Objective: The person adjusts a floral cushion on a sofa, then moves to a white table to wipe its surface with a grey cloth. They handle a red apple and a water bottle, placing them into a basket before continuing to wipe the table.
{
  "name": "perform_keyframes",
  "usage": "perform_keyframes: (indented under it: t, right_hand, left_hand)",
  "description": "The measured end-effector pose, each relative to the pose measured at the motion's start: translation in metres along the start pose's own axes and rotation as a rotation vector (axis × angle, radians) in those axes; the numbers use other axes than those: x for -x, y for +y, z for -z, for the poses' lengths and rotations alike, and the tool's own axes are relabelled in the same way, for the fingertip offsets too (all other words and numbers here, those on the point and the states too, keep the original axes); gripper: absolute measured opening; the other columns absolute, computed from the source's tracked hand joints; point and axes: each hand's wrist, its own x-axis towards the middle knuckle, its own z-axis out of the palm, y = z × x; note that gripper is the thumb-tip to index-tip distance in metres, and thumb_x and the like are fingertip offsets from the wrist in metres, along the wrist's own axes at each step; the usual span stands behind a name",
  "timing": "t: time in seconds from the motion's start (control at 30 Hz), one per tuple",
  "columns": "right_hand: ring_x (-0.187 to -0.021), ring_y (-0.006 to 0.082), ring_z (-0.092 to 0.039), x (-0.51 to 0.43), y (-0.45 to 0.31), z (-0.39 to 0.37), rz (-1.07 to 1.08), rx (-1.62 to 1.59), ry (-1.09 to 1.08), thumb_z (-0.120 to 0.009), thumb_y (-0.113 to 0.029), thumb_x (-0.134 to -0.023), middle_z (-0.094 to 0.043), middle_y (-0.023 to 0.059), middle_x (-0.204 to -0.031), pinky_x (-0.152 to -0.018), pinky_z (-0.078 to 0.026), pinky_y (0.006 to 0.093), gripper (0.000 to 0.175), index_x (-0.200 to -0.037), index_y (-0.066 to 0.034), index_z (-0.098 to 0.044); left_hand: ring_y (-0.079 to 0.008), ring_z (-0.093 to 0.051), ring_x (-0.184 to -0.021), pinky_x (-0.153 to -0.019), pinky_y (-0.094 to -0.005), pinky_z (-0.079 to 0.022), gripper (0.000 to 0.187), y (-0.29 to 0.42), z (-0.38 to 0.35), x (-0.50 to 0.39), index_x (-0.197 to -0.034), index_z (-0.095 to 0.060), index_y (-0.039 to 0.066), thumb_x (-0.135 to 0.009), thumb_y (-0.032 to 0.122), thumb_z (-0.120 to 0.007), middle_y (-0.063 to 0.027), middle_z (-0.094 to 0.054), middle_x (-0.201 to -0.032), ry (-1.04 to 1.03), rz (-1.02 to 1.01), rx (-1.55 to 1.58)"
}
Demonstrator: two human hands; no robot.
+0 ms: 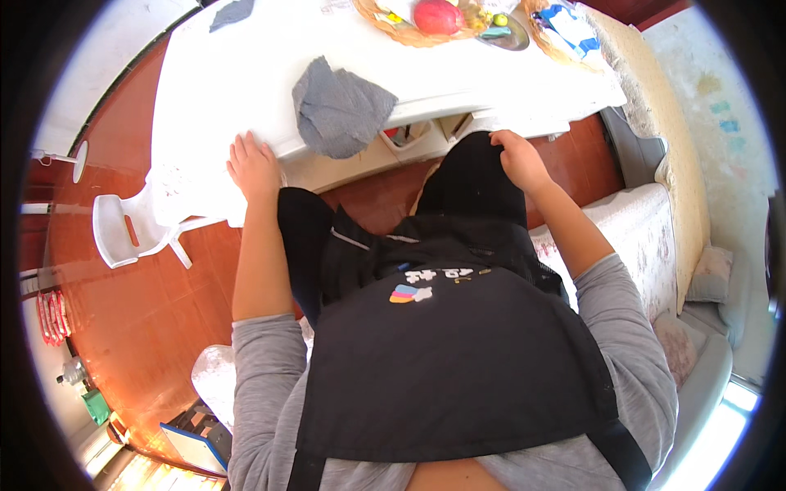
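Note:
My left hand (pixel 253 164) lies palm down near the front edge of the white-covered table (pixel 233 80), its fingers spread and holding nothing. To its right, a crumpled grey cloth (pixel 341 107) hangs partly over that edge, apart from the hand. My right hand (pixel 519 161) rests on my right knee, in black trousers (pixel 476 178), with bent fingers and nothing in it. Under the tabletop, between my knees and the table, is an open compartment with a white container (pixel 408 138) of small items, partly hidden.
A woven basket (pixel 405 37) holding a large red fruit (pixel 437 17) stands at the table's far side, beside a metal plate (pixel 516 38). Another grey cloth (pixel 232 13) lies far left. A white plastic chair (pixel 120 230) stands left; a covered sofa (pixel 632 245) is at right.

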Motion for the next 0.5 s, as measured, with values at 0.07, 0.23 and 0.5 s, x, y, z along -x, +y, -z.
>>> perform_keyframes:
  t: [0.07, 0.23, 0.5]
  right_hand:
    - [-0.096, 0.0399, -0.060, -0.015, -0.004, 0.004, -0.079, -0.034, 0.050, -0.049, -0.004, -0.088, -0.063, 0.0203, -0.103, -0.085, -0.049, 0.0460, 0.018, -0.102, -0.0023, -0.060]
    - [-0.086, 0.0396, -0.060, -0.102, -0.041, -0.048, 0.215, 0.066, 0.057, -0.053, -0.019, -0.092, -0.062, 0.0184, -0.088, -0.077, -0.048, 0.0486, 0.018, -0.087, -0.0036, -0.059]
    - [-0.111, 0.0417, -0.055, -0.194, -0.065, -0.143, 0.144, -0.025, 0.365, -0.059, -0.020, -0.090, -0.059, 0.0269, -0.117, -0.099, -0.043, 0.0482, 0.026, -0.104, 0.0020, -0.061]
  left_hand:
    - [-0.0428, -0.033, -0.137, -0.114, -0.0508, -0.025, 0.059, 0.014, -0.003, 0.004, -0.138, -0.043, -0.005, -0.086, 0.019, -0.061, -0.0263, -0.040, -0.146, 0.062, -0.042, 0.069]
    - [-0.0396, -0.034, -0.138, -0.114, -0.0496, -0.027, 0.050, 0.114, 0.029, 0.011, -0.128, -0.052, -0.003, -0.084, 0.018, -0.065, -0.0245, -0.041, -0.144, 0.048, -0.338, 0.314]
    - [-0.0405, -0.027, -0.140, -0.106, -0.0690, -0.021, 0.080, 0.151, -0.002, -0.020, -0.143, -0.044, 0.009, -0.081, 0.056, -0.062, -0.0213, -0.031, -0.152, -0.240, -0.179, 0.132]
